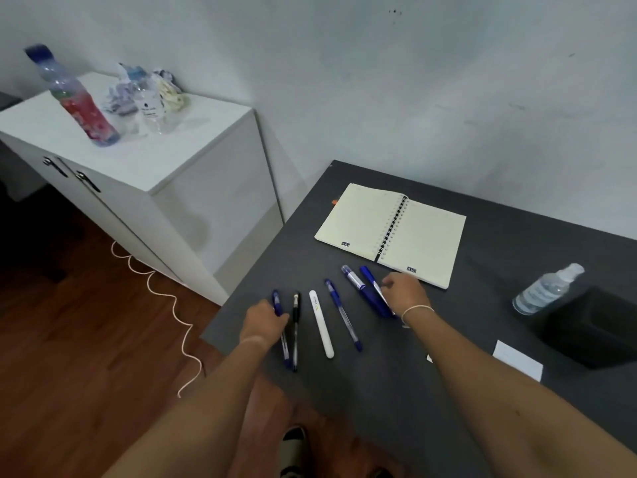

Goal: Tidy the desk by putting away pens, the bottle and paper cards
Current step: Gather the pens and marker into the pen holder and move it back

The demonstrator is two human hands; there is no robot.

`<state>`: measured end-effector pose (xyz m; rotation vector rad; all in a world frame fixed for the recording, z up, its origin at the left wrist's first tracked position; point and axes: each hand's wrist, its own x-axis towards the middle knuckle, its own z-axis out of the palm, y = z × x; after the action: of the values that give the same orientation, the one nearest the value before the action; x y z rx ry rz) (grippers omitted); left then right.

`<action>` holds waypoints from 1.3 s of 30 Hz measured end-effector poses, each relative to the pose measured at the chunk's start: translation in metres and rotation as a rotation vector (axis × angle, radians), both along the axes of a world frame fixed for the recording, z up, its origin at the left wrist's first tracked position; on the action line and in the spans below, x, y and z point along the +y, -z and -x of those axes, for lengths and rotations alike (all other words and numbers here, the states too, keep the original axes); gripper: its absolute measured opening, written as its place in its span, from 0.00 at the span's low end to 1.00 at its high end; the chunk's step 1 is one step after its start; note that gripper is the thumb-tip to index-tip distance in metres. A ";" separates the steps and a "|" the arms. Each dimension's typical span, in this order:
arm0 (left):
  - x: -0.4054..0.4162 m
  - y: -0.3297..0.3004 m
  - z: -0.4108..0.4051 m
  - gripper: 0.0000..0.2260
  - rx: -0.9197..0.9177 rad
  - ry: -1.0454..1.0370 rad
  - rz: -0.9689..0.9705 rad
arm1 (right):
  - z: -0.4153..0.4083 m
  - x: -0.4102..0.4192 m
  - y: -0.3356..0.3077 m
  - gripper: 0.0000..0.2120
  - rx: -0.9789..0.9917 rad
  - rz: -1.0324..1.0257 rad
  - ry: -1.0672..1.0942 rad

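left hand (pixel 263 320) hiding blue pen's (pixel 277 305) middle, black bin (pixel 593 332) interior unreadable, far bottle (pixel 74 98) blurred

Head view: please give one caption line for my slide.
Both hands, left hand and right hand, reach for pens on the dark desk.

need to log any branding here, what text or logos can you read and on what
"AIG": small dark logo at the bottom of the left page of the open notebook.
"AIG": same logo on its right page.
White pen: a small mark, too small to read.
Spray bottle label: blurred, unreadable.
Bottles on the white cabinet: labels blurred.
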<state>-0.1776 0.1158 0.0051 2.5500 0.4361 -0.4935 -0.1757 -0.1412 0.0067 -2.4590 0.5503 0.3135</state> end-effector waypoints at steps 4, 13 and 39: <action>0.001 0.007 -0.005 0.14 0.019 -0.053 0.062 | -0.010 0.005 0.010 0.11 0.023 0.035 0.012; 0.001 0.003 -0.005 0.17 0.036 -0.107 0.161 | -0.016 0.012 0.007 0.10 0.022 0.040 0.041; -0.050 -0.036 -0.059 0.08 -0.116 0.002 0.404 | -0.013 0.010 -0.030 0.08 -0.157 -0.389 0.346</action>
<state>-0.1189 0.0656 0.0409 2.1748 0.2603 -0.3861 -0.1627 -0.1308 0.0362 -1.9536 0.7548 0.0751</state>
